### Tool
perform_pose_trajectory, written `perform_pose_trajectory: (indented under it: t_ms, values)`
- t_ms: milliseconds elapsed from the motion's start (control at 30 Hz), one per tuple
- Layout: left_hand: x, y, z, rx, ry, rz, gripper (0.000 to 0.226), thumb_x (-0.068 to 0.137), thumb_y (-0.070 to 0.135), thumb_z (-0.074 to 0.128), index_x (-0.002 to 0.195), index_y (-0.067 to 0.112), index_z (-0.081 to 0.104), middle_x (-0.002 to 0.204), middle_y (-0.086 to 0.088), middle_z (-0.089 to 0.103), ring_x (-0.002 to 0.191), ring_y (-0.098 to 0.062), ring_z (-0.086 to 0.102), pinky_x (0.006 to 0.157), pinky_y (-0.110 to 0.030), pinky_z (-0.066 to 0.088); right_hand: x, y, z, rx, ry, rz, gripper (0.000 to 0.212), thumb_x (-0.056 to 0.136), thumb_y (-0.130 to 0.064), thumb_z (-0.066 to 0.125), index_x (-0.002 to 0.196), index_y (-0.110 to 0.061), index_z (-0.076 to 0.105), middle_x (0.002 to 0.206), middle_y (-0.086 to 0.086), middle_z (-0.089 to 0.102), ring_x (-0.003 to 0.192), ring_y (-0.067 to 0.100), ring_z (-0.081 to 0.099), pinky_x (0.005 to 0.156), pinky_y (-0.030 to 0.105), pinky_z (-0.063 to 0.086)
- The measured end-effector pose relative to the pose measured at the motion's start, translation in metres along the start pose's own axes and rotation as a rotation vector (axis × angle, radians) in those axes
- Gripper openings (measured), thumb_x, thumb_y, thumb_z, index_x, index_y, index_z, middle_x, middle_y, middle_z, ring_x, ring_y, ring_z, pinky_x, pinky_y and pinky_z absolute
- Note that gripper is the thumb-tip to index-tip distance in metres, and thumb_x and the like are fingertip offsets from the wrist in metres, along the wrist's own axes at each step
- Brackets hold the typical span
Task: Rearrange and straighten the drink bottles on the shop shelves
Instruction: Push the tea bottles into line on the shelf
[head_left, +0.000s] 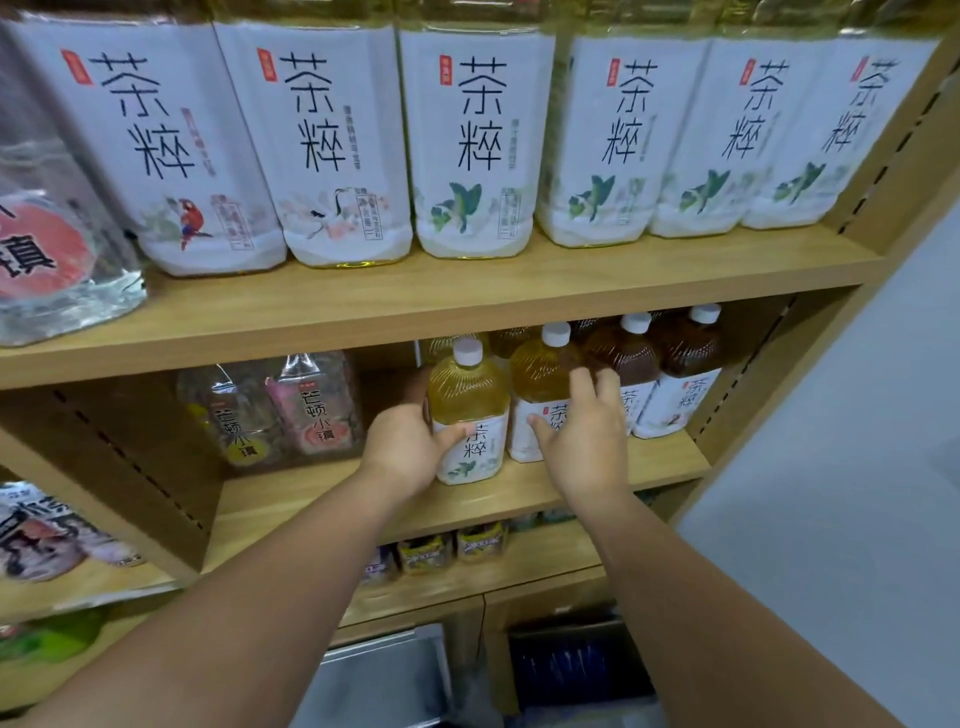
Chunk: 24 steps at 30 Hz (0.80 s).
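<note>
On the middle shelf (363, 499) stands a row of white-capped tea bottles. My left hand (408, 449) grips the leftmost one, a pale yellow bottle (470, 400), around its white label. It stands upright near the shelf's front edge. My right hand (584, 436) reaches in front of the amber bottle (540, 374) beside it, fingers spread and loosely bent over its label; I cannot tell whether they touch. Two dark brown bottles (691, 364) stand further right. More bottles sit behind, mostly hidden.
Several large white-labelled tea bottles (467, 145) line the top shelf (467, 296). Clear bottles with pink and yellow labels (280, 415) stand at the middle shelf's left. Small packs (452, 551) lie on the lower shelf. A wooden side panel (810, 364) closes the right.
</note>
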<state>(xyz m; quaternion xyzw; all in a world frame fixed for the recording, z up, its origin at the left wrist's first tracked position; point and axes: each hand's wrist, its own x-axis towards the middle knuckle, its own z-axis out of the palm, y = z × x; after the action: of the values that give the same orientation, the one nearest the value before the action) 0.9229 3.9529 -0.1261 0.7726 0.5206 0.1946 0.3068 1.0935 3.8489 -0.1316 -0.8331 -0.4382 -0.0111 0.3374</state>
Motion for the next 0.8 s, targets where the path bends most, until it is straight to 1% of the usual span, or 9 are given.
perform_pose_trajectory:
  t_ms: [100, 200, 367, 433, 500, 533, 633, 733, 800]
  values:
    - [0.006, 0.008, 0.005, -0.007, 0.01, 0.037, 0.079, 0.088, 0.047, 0.076, 0.154, 0.032, 0.036, 0.124, -0.001, 0.071, 0.113, -0.027, 0.067, 0.084, -0.028, 0.049, 0.006, 0.004, 0.003, -0.019, 0.064, -0.031, 0.048, 0.085, -0.023, 0.082, 0.118, -0.015, 0.049, 0.127, 0.012, 0.043, 0.113, 0.036, 0.051, 0.08, 0.039, 0.048]
    - [0.011, 0.009, 0.01, 0.007, 0.023, 0.053, 0.086, 0.087, 0.049, 0.076, 0.157, 0.036, 0.028, 0.135, -0.002, 0.066, 0.12, -0.029, 0.063, 0.087, -0.028, 0.049, 0.012, 0.01, 0.005, -0.039, 0.073, -0.036, 0.051, 0.084, -0.023, 0.083, 0.122, -0.015, 0.05, 0.121, 0.011, 0.043, 0.109, 0.036, 0.052, 0.075, 0.034, 0.04]
    - [0.009, 0.003, 0.012, -0.018, 0.037, 0.053, 0.089, 0.086, 0.05, 0.077, 0.159, 0.036, 0.027, 0.129, 0.002, 0.068, 0.115, -0.025, 0.065, 0.086, -0.028, 0.051, 0.013, 0.01, 0.002, -0.023, 0.026, -0.042, 0.056, 0.084, -0.026, 0.083, 0.127, -0.018, 0.049, 0.124, 0.009, 0.042, 0.115, 0.036, 0.05, 0.077, 0.037, 0.047]
    - [0.003, 0.003, 0.009, -0.065, 0.025, 0.074, 0.078, 0.087, 0.047, 0.078, 0.153, 0.032, 0.039, 0.116, 0.007, 0.07, 0.109, -0.018, 0.066, 0.083, -0.025, 0.048, 0.01, 0.006, -0.004, -0.003, -0.005, -0.024, 0.058, 0.084, -0.032, 0.082, 0.129, -0.017, 0.049, 0.128, 0.008, 0.042, 0.119, 0.034, 0.049, 0.082, 0.039, 0.05]
    - [-0.012, 0.003, 0.001, -0.096, 0.01, 0.085, 0.063, 0.087, 0.046, 0.077, 0.141, 0.026, 0.053, 0.116, 0.003, 0.07, 0.108, -0.018, 0.066, 0.085, -0.027, 0.05, 0.001, -0.004, -0.012, 0.003, 0.023, -0.03, 0.059, 0.085, -0.041, 0.08, 0.13, -0.015, 0.05, 0.135, 0.01, 0.042, 0.122, 0.034, 0.047, 0.088, 0.042, 0.05]
    - [-0.022, 0.001, -0.005, -0.103, 0.022, 0.09, 0.065, 0.087, 0.047, 0.077, 0.142, 0.024, 0.052, 0.119, 0.001, 0.066, 0.107, -0.017, 0.064, 0.087, -0.031, 0.052, -0.005, -0.011, -0.016, 0.023, 0.065, -0.052, 0.06, 0.087, -0.043, 0.078, 0.131, -0.015, 0.05, 0.138, 0.012, 0.042, 0.123, 0.034, 0.046, 0.09, 0.042, 0.049]
    - [-0.063, -0.013, -0.036, -0.174, 0.156, 0.171, 0.067, 0.088, 0.042, 0.075, 0.148, 0.03, 0.049, 0.123, 0.011, 0.054, 0.103, -0.003, 0.061, 0.09, -0.032, 0.056, -0.024, -0.048, -0.025, 0.232, 0.148, -0.205, 0.049, 0.091, -0.042, 0.071, 0.13, -0.016, 0.057, 0.131, 0.007, 0.049, 0.119, 0.026, 0.051, 0.094, 0.039, 0.049]
    - [-0.096, -0.026, -0.088, -0.175, 0.395, 0.311, 0.032, 0.09, 0.046, 0.068, 0.118, 0.032, 0.069, 0.108, 0.021, 0.061, 0.097, 0.002, 0.063, 0.081, -0.024, 0.057, -0.033, -0.104, -0.036, 0.44, 0.176, -0.371, 0.032, 0.091, -0.045, 0.064, 0.109, -0.019, 0.068, 0.105, -0.003, 0.057, 0.098, 0.009, 0.057, 0.085, 0.023, 0.048]
    - [-0.111, -0.028, -0.131, -0.122, 0.609, 0.384, 0.022, 0.091, 0.046, 0.063, 0.101, 0.028, 0.072, 0.1, 0.021, 0.063, 0.096, 0.001, 0.063, 0.08, -0.016, 0.051, -0.035, -0.143, -0.048, 0.572, 0.219, -0.38, 0.027, 0.09, -0.048, 0.061, 0.095, -0.024, 0.069, 0.087, -0.011, 0.058, 0.078, 0.003, 0.056, 0.071, 0.016, 0.044]
